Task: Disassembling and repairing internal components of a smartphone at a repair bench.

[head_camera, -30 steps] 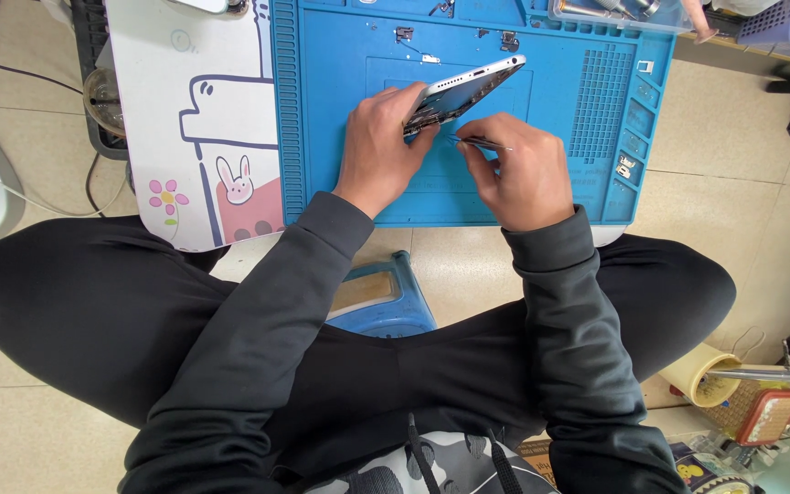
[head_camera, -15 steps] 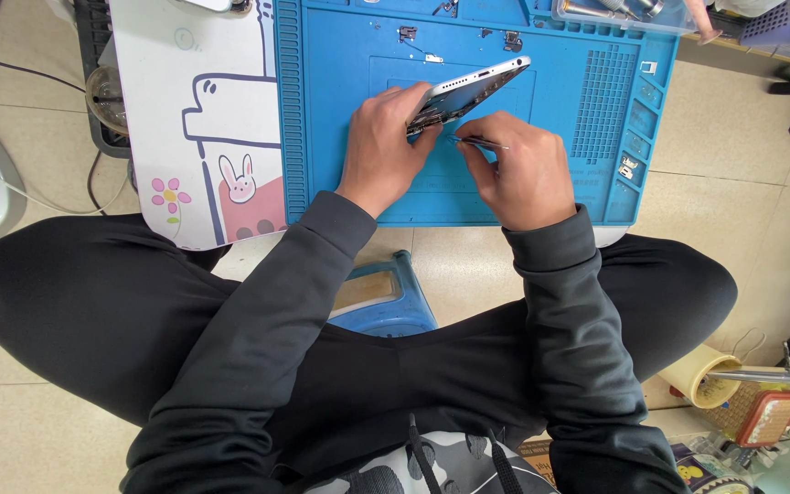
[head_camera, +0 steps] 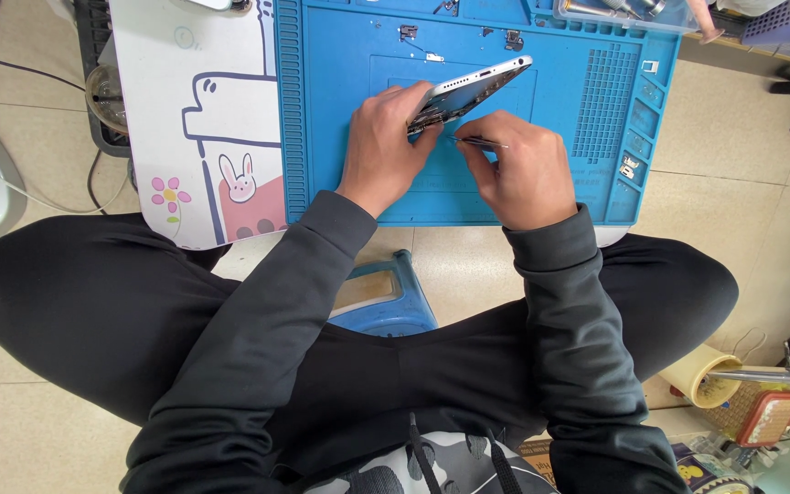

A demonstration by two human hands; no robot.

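At the far left a dark cable trails over the tiled floor beside a low white table, whose near part bears a cartoon drawing with a flower and a rabbit. To the right of the drawing a blue work mat covers most of the table top; its far edge carries a row of small compartments with tiny dark parts lying by them. The left hand is over the middle of the mat, fingers curled and grasping the lower left end of a phone. The phone is tilted, raised on its edge off the mat, its pale side frame facing the camera and its other end pointing far and to the right. Just right of it, the right hand is clenched on a thin metal tool, pinched between thumb and fingertips; the tool's tip lies just below the phone's underside, and whether it touches cannot be told. A grid of small square cells marks the right part of the mat. Near the person's knees a blue stool shows between the dark-sleeved arms. At the near right stand a cream roll of tape and a small basket.
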